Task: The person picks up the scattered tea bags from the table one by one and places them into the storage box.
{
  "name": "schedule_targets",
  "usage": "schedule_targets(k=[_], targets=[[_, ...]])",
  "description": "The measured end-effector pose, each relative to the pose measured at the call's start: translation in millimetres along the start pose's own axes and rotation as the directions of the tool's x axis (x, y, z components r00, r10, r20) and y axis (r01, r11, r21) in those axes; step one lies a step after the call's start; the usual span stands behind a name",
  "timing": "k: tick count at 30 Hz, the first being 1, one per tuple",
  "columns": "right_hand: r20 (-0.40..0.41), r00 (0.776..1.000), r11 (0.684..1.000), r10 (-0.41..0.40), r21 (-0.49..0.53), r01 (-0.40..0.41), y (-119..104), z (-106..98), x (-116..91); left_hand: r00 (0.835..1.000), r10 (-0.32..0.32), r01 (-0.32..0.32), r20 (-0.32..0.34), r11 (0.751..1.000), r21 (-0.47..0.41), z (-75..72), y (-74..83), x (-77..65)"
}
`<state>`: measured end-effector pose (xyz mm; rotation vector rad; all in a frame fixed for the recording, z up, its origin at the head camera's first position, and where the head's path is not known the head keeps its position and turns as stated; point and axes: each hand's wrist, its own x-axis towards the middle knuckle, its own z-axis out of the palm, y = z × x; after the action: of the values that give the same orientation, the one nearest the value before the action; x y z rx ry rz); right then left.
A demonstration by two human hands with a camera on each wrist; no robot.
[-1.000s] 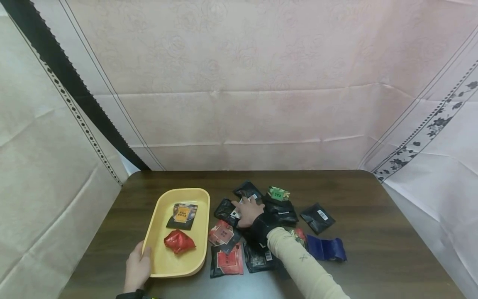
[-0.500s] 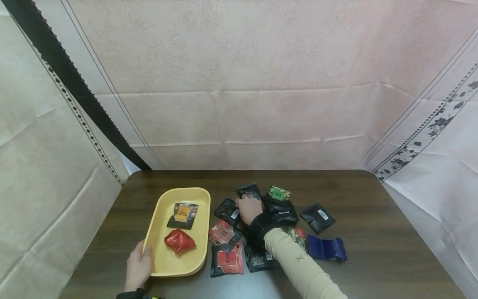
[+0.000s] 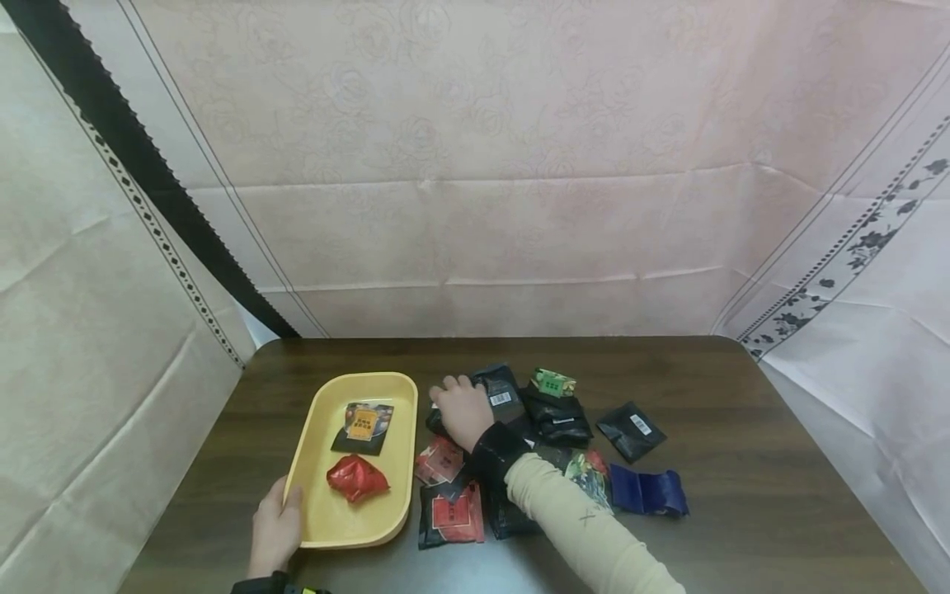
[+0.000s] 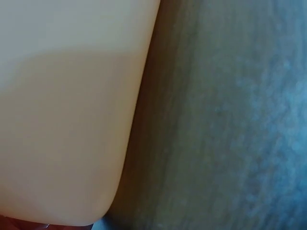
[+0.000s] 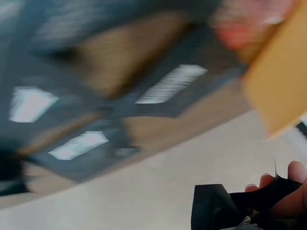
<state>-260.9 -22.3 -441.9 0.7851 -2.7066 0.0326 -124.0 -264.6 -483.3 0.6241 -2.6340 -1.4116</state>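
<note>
My left hand point(image 3: 276, 528) holds the near left edge of a yellow tray point(image 3: 319, 528), thumb on the rim. In the tray lie a black sachet with an orange label point(image 3: 362, 427) and a shiny red packet point(image 3: 357, 478). My right hand point(image 3: 463, 415) hovers over the left of the packet pile, fingers spread. Below it, a black packet point(image 5: 172, 88) with a white barcode label shows in the right wrist view. Beside its fingers lies another black packet point(image 3: 500, 388). The right wrist view is blurred, and dark material partly hides the fingers.
Right of the tray lie red-and-black sachets point(image 3: 454, 516), more black packets point(image 3: 560, 422) and a small green packet point(image 3: 553, 383). A blue packet point(image 3: 649, 492) and a lone black packet point(image 3: 631, 433) lie farther right. White patterned cloth point(image 3: 482, 247) hangs behind the table.
My right hand reached in over the upper black packet, then moved away to the left, leaving that packet and its label in view. The left hand and tray have stayed put.
</note>
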Motion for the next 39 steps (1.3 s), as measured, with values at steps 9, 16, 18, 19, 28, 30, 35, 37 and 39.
schedule_targets(k=[9,16,18,19,28,30,35,37,39], targets=[[0.006,0.992,0.988,-0.129,-0.080,0.129,-54.1,-22.3,11.6,1.000,0.012,-0.012,0.007,1.000,-0.004,3.6,0.4,0.8],[0.063,0.967,0.968,-0.248,0.044,0.246,-84.0,-19.6,13.1,0.999,0.035,-0.035,0.019,0.999,-0.008,7.7,1.3,1.7],[0.072,0.953,0.955,-0.295,0.059,0.291,-88.1,-16.1,12.9,0.999,0.046,-0.046,0.016,0.999,-0.003,9.4,1.6,2.1],[0.078,0.945,0.948,-0.317,0.066,0.313,-89.4,-14.9,12.2,0.998,0.053,-0.053,0.015,0.999,-0.004,10.1,1.8,2.2],[0.112,0.937,0.939,-0.330,0.138,0.314,-86.7,-12.2,8.7,0.998,0.052,-0.051,0.021,0.998,-0.020,9.1,2.3,2.3],[0.138,0.941,0.944,-0.310,0.162,0.287,-83.7,-12.3,8.1,0.999,0.041,-0.041,0.029,0.999,-0.017,7.9,2.4,2.2],[0.146,0.946,0.949,-0.289,0.177,0.262,-74.9,-12.1,6.8,0.999,0.034,-0.034,0.027,0.999,0.002,2.5,-0.7,2.4],[0.145,0.950,0.949,-0.275,0.198,0.245,-68.5,-12.2,5.9,0.999,0.033,-0.033,0.012,0.999,0.016,-0.1,-2.6,2.4],[0.147,0.958,0.954,-0.248,0.207,0.215,-58.2,-11.0,4.3,1.000,0.026,-0.026,0.009,0.999,0.019,-2.8,-4.6,2.4]])
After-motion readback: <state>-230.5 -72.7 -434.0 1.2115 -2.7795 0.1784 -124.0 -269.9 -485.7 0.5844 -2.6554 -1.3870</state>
